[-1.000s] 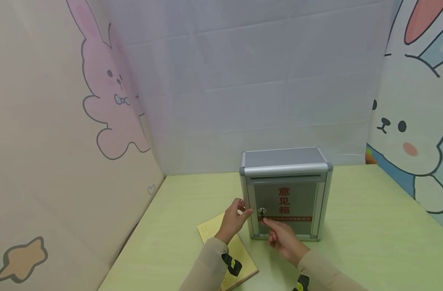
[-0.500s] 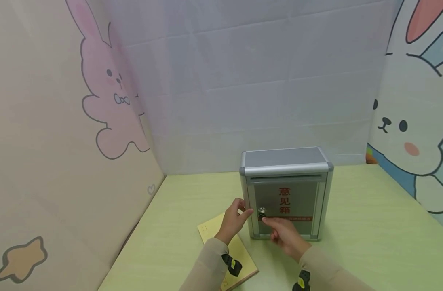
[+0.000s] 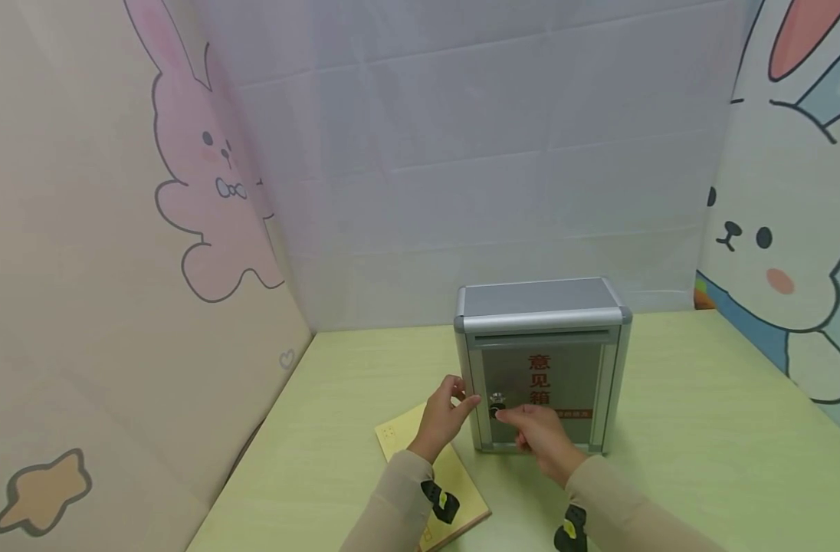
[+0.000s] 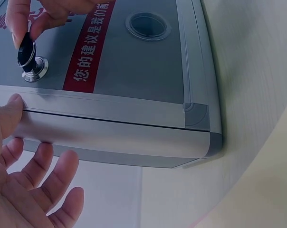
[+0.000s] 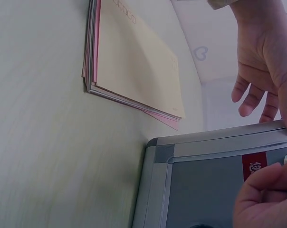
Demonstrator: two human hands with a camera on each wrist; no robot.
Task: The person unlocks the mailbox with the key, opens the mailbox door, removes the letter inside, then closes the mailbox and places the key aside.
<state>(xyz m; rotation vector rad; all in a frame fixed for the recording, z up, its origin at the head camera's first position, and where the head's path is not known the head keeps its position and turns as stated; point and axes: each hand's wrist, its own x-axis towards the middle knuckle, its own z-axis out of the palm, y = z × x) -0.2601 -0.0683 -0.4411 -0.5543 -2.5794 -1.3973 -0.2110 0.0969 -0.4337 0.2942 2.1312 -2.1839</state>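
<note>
A grey metal suggestion box (image 3: 579,383) with red lettering stands upright on the table. My right hand (image 3: 540,437) pinches a black-headed key (image 4: 27,50) between thumb and finger, and the key sits in the round silver lock (image 4: 36,70) on the box's door. At the box's left edge is my left hand (image 3: 442,418). Its thumb touches the front frame, while its other fingers stay loosely bent and spread beside the side wall. In the right wrist view, the right hand's curled fingers (image 5: 264,190) partly hide the lock.
A stack of yellowish envelopes (image 5: 138,61) with pink edges lies flat left of the box, partly under my left forearm in the head view. The pale green table (image 3: 703,429) meets cartoon-printed cloth walls (image 3: 420,192) behind and at both sides.
My right hand has rolled at the key, its knuckles rising slightly across the box's red strip. The key's black head has turned a little. My left hand and the box have stayed put.
</note>
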